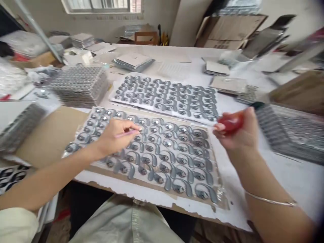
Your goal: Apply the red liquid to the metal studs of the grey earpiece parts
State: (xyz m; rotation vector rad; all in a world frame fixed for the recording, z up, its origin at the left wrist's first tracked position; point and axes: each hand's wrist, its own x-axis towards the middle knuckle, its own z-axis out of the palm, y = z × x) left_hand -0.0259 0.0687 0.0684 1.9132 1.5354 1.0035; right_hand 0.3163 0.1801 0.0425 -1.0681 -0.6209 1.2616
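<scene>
Closed around a thin pink stick (126, 133), my left hand (115, 135) is over the near sheet of grey hook-shaped pieces (164, 157). Each piece carries a shiny round metal part, and the sheet lies in clear plastic wrap. The stick's tip is by one piece in the upper middle rows. My right hand (240, 135) grips a smooth red object (231, 123), blurred, with a dark end showing past the hand; its kind is unclear. This hand is raised beside the near sheet's right edge. Behind lies a second sheet of similar pieces (167, 96).
A tall stack of trays (77, 84) stands at the left, with brown cardboard (53, 136) in front. More stacked trays (293, 131) are at the right. Wrapped packs (134, 61) lie farther back. The table's torn paper edge (141, 197) runs just before my lap.
</scene>
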